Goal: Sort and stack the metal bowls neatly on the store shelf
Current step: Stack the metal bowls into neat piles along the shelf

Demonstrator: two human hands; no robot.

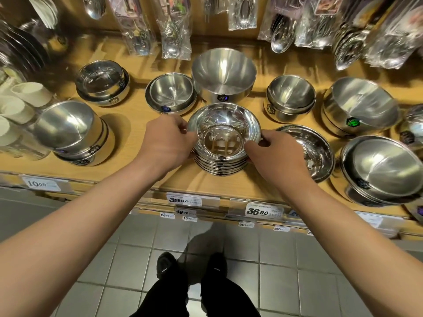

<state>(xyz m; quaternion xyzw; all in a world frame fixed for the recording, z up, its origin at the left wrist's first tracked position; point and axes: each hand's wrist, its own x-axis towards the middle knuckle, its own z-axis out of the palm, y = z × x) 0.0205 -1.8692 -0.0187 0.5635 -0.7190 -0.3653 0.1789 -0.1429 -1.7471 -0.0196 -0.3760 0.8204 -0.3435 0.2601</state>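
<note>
- Steel on wood: we clamp a stack of shallow bowls (pixel 223 143) between both hands at the front of the shelf (pixel 128 177), just ahead of the big deep bowl (pixel 224 74).
- Left hand (pixel 168 143) and right hand (pixel 274 154) curl round opposite rims, likely to square the stack.
- Mouths face up; the stack's axis runs vertical, leaning slightly towards us.
- A lone plate-like bowl (pixel 313 149) sits just right of the stack.

Bagged spoons (pixel 278 36) hang above white cups (pixel 29 93)

bare shelf (pixel 128 124) left of stack (pixel 220 161); shallow bowl (pixel 313 152) crowds right.
</note>
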